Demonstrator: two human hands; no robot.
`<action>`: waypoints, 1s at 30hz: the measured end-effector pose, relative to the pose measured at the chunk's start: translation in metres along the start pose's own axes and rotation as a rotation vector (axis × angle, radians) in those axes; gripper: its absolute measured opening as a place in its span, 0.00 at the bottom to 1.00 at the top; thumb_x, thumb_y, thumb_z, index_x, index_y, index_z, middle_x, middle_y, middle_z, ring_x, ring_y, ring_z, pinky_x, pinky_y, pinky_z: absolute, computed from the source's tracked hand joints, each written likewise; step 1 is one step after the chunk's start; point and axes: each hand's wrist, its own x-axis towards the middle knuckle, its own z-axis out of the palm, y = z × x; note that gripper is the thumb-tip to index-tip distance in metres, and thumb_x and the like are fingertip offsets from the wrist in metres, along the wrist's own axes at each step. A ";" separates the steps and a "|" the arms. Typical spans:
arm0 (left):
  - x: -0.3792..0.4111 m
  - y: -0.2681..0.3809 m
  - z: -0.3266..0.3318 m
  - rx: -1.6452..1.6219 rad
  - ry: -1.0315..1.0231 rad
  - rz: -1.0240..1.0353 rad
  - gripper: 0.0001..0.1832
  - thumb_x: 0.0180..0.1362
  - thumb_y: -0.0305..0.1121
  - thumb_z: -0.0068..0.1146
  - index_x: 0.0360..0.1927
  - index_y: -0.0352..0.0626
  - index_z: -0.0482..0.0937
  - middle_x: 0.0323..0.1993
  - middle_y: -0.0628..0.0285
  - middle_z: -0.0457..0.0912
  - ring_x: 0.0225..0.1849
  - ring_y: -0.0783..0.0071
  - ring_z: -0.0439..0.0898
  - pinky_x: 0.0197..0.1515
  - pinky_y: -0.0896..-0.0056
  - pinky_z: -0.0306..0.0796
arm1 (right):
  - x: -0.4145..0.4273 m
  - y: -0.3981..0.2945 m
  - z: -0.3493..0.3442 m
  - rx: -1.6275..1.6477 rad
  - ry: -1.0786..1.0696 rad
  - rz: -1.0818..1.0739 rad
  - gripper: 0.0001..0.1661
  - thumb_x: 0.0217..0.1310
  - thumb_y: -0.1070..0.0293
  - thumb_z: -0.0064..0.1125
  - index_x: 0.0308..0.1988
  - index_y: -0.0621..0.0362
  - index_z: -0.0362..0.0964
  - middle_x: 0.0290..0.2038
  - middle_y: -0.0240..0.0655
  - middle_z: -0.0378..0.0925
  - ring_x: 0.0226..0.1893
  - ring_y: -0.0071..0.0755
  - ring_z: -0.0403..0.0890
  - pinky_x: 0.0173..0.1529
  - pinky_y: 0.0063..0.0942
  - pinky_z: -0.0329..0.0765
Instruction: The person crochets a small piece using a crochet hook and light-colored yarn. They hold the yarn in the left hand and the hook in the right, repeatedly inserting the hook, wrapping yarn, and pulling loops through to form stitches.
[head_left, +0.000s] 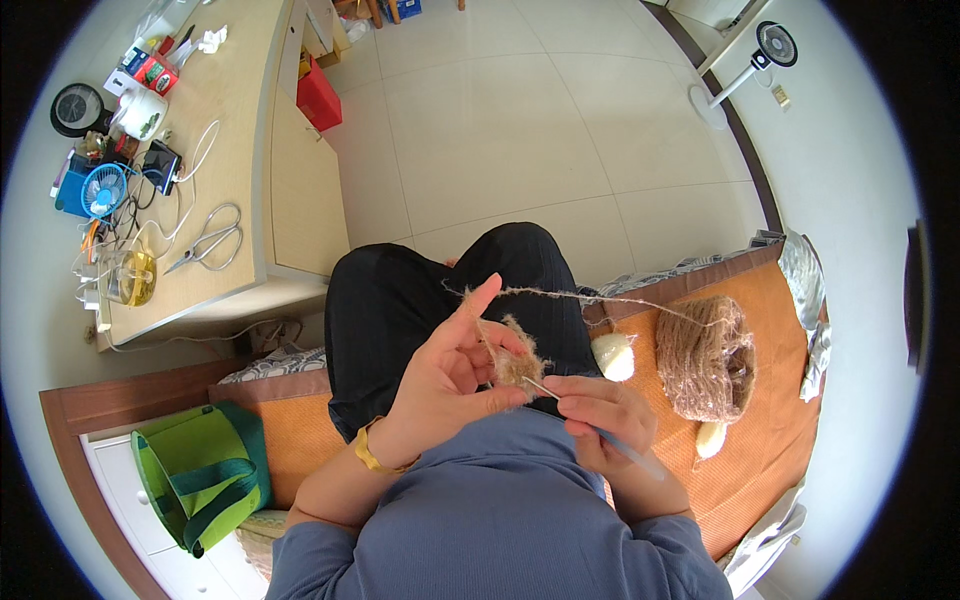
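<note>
Between my hands, above my lap, is a small fuzzy tan crochet piece (517, 365). My left hand (457, 367) pinches its lower edge between thumb and a finger, and the raised index finger carries the yarn (592, 295). In my right hand (611, 420) is a crochet hook (541, 388) with a pale handle, its metal tip at the piece. The yarn runs right to a large fuzzy brown yarn ball (701, 360) on the orange mat (772, 420). A cream yarn ball (615, 355) rests by my thigh, and another cream bundle (710, 439) lies below the brown ball.
To the left stands a desk (225, 97) with scissors (210, 240), a small blue fan (103, 190), cables and a glass vessel of yellow liquid (135, 277). A green felt bag (195, 465) is at the lower left. A white fan (720, 97) stands on the floor at the upper right.
</note>
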 end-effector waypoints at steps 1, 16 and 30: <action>0.000 -0.001 0.000 0.019 0.003 0.033 0.54 0.45 0.12 0.67 0.74 0.43 0.49 0.46 0.60 0.76 0.47 0.75 0.77 0.52 0.73 0.74 | 0.000 0.000 0.000 -0.011 -0.007 -0.013 0.17 0.51 0.80 0.66 0.43 0.62 0.75 0.44 0.49 0.81 0.41 0.45 0.85 0.40 0.29 0.82; -0.006 -0.011 -0.001 0.037 0.081 0.142 0.42 0.44 0.15 0.70 0.65 0.39 0.65 0.47 0.60 0.76 0.49 0.73 0.77 0.52 0.73 0.75 | 0.009 -0.005 0.000 -0.064 -0.096 -0.066 0.17 0.50 0.78 0.67 0.42 0.64 0.73 0.45 0.52 0.80 0.42 0.49 0.85 0.41 0.32 0.83; -0.006 -0.018 -0.003 0.148 0.048 0.312 0.22 0.46 0.13 0.68 0.45 0.38 0.76 0.48 0.61 0.74 0.48 0.75 0.77 0.52 0.74 0.74 | 0.012 -0.006 0.003 -0.061 -0.063 -0.095 0.15 0.53 0.75 0.66 0.42 0.65 0.72 0.44 0.52 0.80 0.43 0.50 0.85 0.42 0.33 0.84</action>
